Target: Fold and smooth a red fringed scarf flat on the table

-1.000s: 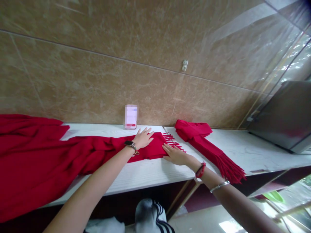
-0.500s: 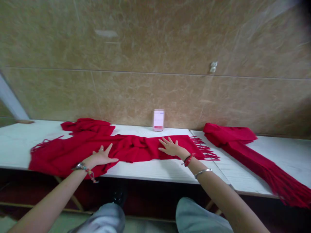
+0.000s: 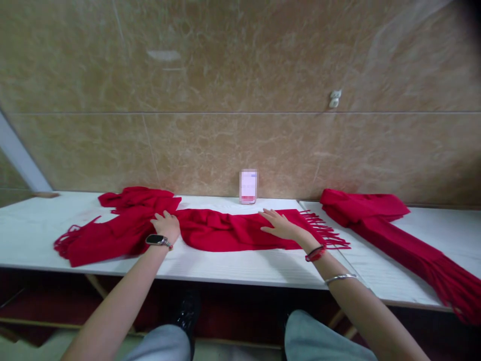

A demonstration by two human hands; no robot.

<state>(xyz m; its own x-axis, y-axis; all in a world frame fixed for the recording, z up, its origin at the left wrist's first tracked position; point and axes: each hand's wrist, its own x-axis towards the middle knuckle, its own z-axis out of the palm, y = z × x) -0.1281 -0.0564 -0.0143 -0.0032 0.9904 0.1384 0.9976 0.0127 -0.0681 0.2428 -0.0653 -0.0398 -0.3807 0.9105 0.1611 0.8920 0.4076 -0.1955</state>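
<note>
A long red fringed scarf [image 3: 221, 231] lies stretched along the white table [image 3: 240, 265], bunched at its left end. My left hand [image 3: 166, 225] rests on the scarf's bunched middle-left part with fingers curled into the cloth. My right hand [image 3: 280, 225] lies flat on the scarf near its right fringe, fingers stretched out. A watch sits on my left wrist; a red band and a metal bangle are on my right arm.
A second red fringed scarf [image 3: 391, 235] lies on the right part of the table, trailing over the front edge. A small blurred card [image 3: 248, 186] stands against the marble wall [image 3: 240, 100] behind the scarf. My knees show below the table edge.
My left hand moved from lying spread on the scarf's front part to gripping the bunched cloth farther back. My right hand shifted slightly right. The view tilted a little.
</note>
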